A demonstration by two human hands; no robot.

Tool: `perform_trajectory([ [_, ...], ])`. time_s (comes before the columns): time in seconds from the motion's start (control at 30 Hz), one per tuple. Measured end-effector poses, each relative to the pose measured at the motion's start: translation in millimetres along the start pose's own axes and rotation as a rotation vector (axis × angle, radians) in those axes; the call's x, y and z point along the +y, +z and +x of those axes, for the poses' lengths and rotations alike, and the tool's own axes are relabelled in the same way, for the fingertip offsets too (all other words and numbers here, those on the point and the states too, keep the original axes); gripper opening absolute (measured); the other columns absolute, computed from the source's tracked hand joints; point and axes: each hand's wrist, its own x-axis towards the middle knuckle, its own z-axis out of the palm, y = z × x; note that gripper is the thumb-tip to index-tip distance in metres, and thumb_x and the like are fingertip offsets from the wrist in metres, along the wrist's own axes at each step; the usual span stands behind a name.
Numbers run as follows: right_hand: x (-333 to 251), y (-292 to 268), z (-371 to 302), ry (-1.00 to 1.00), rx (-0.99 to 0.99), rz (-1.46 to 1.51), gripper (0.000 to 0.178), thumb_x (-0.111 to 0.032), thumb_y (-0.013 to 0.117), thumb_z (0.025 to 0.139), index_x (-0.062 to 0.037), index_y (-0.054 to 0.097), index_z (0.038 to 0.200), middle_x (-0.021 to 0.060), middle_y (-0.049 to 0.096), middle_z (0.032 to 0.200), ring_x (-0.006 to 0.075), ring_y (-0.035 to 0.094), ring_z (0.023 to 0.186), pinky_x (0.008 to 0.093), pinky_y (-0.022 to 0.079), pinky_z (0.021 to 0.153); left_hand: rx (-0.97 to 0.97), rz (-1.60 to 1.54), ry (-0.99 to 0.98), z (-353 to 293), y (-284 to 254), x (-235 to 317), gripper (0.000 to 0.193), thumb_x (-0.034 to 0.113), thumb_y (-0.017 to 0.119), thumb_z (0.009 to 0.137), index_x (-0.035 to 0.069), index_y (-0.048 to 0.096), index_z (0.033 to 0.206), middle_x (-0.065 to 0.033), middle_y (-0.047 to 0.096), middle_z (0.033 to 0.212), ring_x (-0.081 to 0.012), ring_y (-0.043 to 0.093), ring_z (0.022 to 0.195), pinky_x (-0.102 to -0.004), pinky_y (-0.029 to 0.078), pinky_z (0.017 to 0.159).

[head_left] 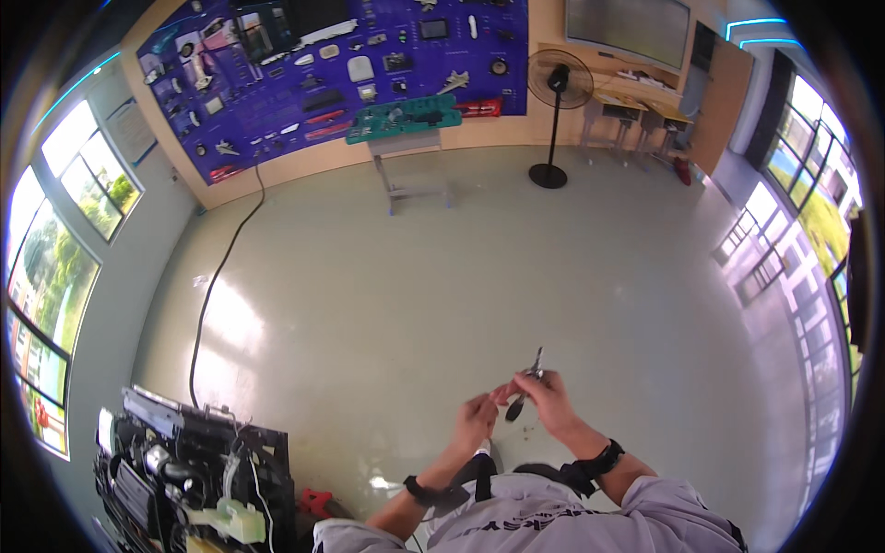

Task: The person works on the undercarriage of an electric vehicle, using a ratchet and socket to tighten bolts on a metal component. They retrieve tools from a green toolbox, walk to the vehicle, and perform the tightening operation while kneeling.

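Note:
My right hand [548, 398] is closed around a hand tool that looks like a ratchet wrench [515, 409]. Its dark handle end points down toward me, and a slim metal shaft sticks up beyond the fingers. Close beside it on the left is my left hand [477, 417], its fingers drawn together and reaching to the right hand's fingertips. Whatever the left fingers pinch, if anything, is too small to make out. Both hands are held in front of my body, above the pale floor [396, 276].
An engine assembly [184, 470] with hoses stands at the near left, a red object [315, 502] beside it. A black cable [218, 267] crosses the floor. Farther off are a teal tool case [406, 118] on a stand, a pedestal fan [553, 120] and a blue parts board [313, 83].

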Motion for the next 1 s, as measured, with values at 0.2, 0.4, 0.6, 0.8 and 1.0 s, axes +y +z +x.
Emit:
perform_trajectory([
  [0.2, -78, -31, 161, -0.168, 0.028, -0.783, 0.022, -0.019, 0.058, 0.094, 0.0013, 0.068, 0.096, 0.0017, 0.060, 0.058, 0.0079, 0.052, 0.055, 0.0254, 0.043, 0.053, -0.015, -0.843, -0.258, 203, -49, 97, 0.014, 0.017, 0.049, 0.098, 0.004, 0.054, 0.094, -0.0020, 0.049, 0.079, -0.0134, 0.048, 0.071, -0.0275, 0.043, 0.063],
  [0.4, -17, -64, 390, -0.291, -0.132, -1.220, 0.028, -0.028, 0.070, 0.078, -0.0081, 0.069, 0.098, 0.0098, 0.068, 0.085, 0.0287, 0.068, 0.073, 0.0385, 0.055, 0.065, 0.233, -0.818, -0.199, 373, -117, 163, 0.013, 0.015, 0.050, 0.096, 0.003, 0.055, 0.099, -0.0038, 0.055, 0.083, -0.0168, 0.056, 0.077, -0.0335, 0.048, 0.069],
  [0.6, -34, -31, 596, -0.396, -0.529, -1.248, 0.019, -0.023, 0.063, 0.082, -0.0048, 0.066, 0.081, 0.0097, 0.068, 0.084, 0.0288, 0.068, 0.071, 0.0388, 0.055, 0.061, 0.368, -0.759, -0.044, 481, -221, 244, 0.016, 0.012, 0.049, 0.096, 0.000, 0.057, 0.103, -0.0074, 0.061, 0.095, -0.0174, 0.060, 0.088, -0.0307, 0.051, 0.078],
  [0.8, -22, -12, 798, -0.472, -0.663, -1.277, 0.022, -0.025, 0.064, 0.082, -0.0025, 0.065, 0.082, 0.0120, 0.067, 0.074, 0.0313, 0.067, 0.065, 0.0418, 0.055, 0.060, 0.382, -0.959, -0.056, 598, -321, 315, 0.020, 0.011, 0.043, 0.100, -0.003, 0.057, 0.104, -0.0094, 0.061, 0.099, -0.0207, 0.060, 0.092, -0.0349, 0.050, 0.085],
  [1.0, -54, -6, 993, -0.413, -0.416, -1.200, 0.024, -0.026, 0.067, 0.084, -0.0024, 0.064, 0.083, 0.0125, 0.064, 0.065, 0.0323, 0.066, 0.063, 0.0415, 0.052, 0.057, 0.089, -0.622, 0.114, 765, -424, 394, 0.031, -0.006, 0.060, 0.090, -0.004, 0.059, 0.120, -0.0116, 0.063, 0.113, -0.0136, 0.061, 0.100, -0.0280, 0.051, 0.087],
])
